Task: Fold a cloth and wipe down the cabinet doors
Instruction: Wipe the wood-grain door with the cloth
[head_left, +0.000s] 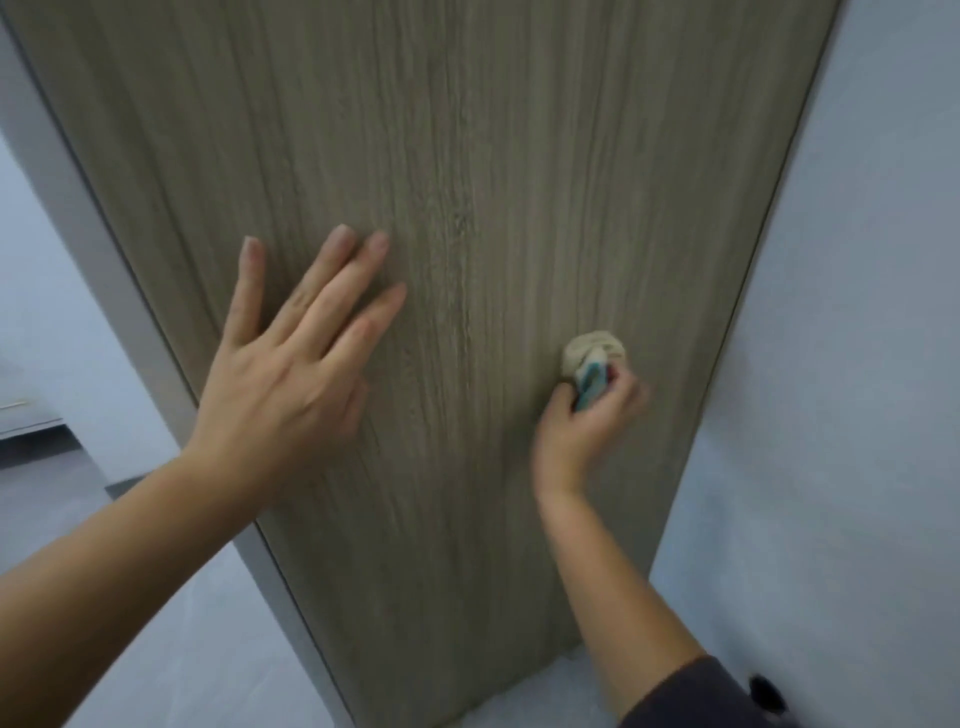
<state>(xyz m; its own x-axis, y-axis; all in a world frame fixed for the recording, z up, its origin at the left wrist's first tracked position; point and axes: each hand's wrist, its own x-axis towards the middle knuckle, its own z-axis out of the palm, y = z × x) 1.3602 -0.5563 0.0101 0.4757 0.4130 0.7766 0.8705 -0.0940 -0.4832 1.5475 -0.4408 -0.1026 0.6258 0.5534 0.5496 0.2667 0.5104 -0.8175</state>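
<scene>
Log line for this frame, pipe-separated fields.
phase: wipe | left hand: flat on cabinet door | right hand: grips bunched cloth against door

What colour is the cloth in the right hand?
Beige cloth with a teal part, bunched in the right hand; seen in the head view.

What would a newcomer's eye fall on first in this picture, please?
A tall wood-grain cabinet door fills the middle of the view. The left hand lies flat on it with fingers spread, while the right hand, lower and nearer the door's right edge, presses a bunched beige cloth against it.
</scene>
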